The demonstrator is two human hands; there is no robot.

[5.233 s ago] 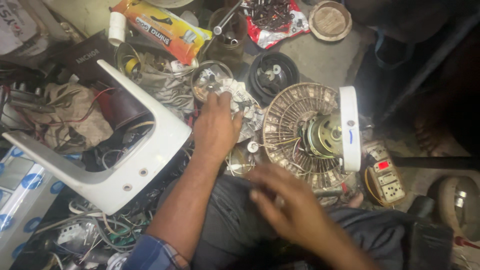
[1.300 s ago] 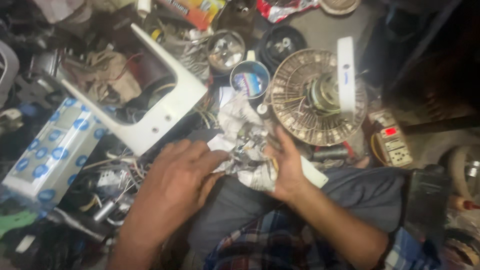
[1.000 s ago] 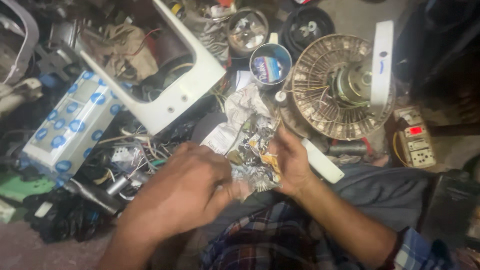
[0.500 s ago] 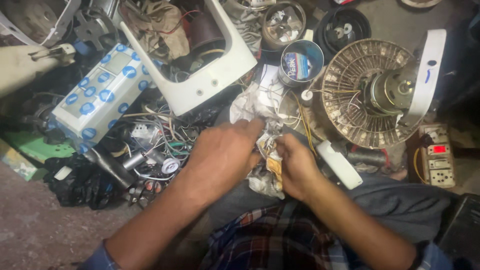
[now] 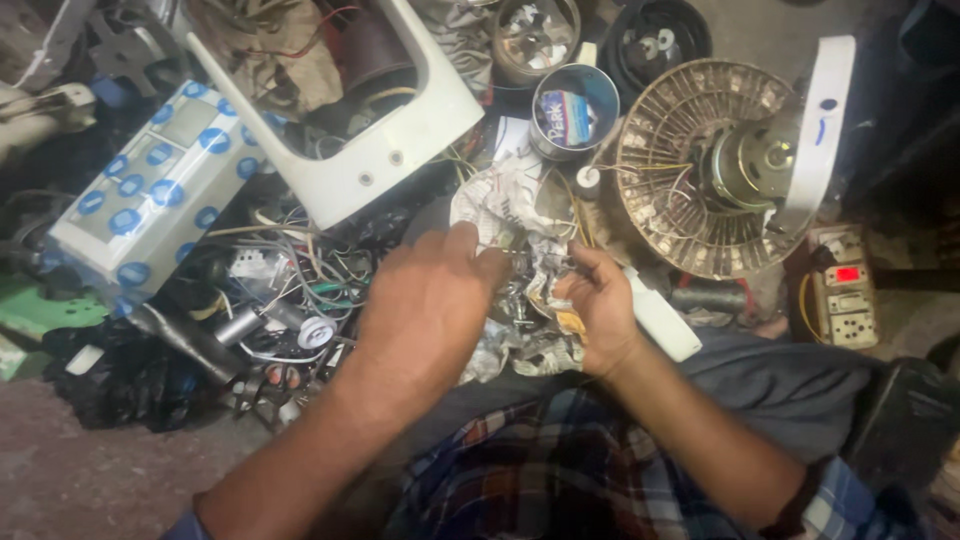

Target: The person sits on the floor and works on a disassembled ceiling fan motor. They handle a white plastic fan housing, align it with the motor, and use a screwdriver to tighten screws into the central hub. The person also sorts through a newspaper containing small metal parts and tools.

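A crumpled sheet of newspaper (image 5: 505,200) lies open on my lap with small metal parts (image 5: 520,300) piled on it. My left hand (image 5: 425,305) rests palm down at the paper's left side, its fingertips reaching into the parts. My right hand (image 5: 600,305) is at the paper's right side, fingers pinched on a small metal piece; what exactly it is stays too small to tell. A round fan motor with a wire grille (image 5: 705,165) and a white bracket (image 5: 815,130) stands just beyond my right hand.
A white plastic frame (image 5: 385,150) lies at the upper left over cloth and wires. A white panel with blue buttons (image 5: 150,195), tangled wires (image 5: 300,275), a metal tin (image 5: 570,110), a black round part (image 5: 655,40) and a switch board with a red light (image 5: 840,285) surround me.
The view has swung left and down. My hands came off the clutter and met over the newspaper on my lap, and now pick through the small parts.
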